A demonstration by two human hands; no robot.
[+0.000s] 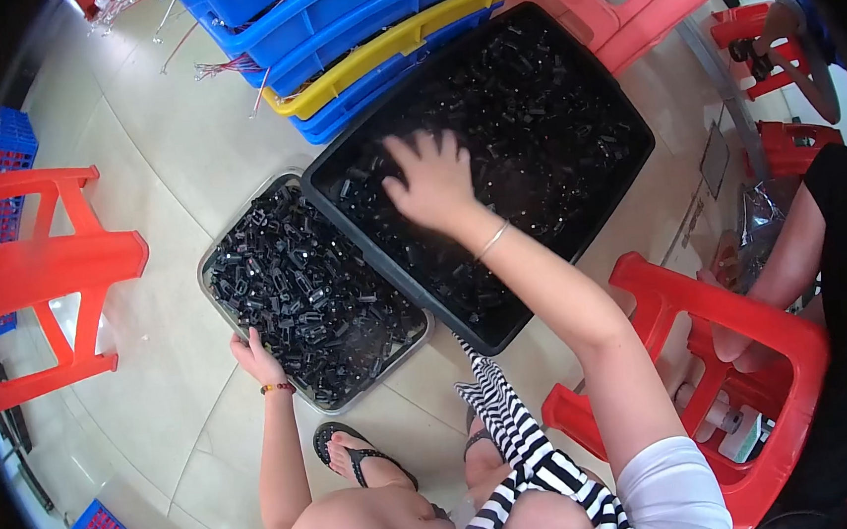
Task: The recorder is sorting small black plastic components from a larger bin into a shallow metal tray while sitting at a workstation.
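Countless small, stiff, light black plastic clips fill the large black tub, scoopable by the handful, where the right hand presses spread fingers while the left hand grips the shallow grey metal tray's rim.

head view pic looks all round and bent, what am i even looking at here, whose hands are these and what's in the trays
It comes from a wide fisheye camera worn on a person's head, looking down, so straight edges bend. Both arms rising from the bottom belong to that person. The right hand reaches into a large black bin of small black plastic parts. The left hand touches the edge of a metal tray heaped with similar parts. Both sit on a pale tiled floor, with red stools and stacked blue and yellow bins around.
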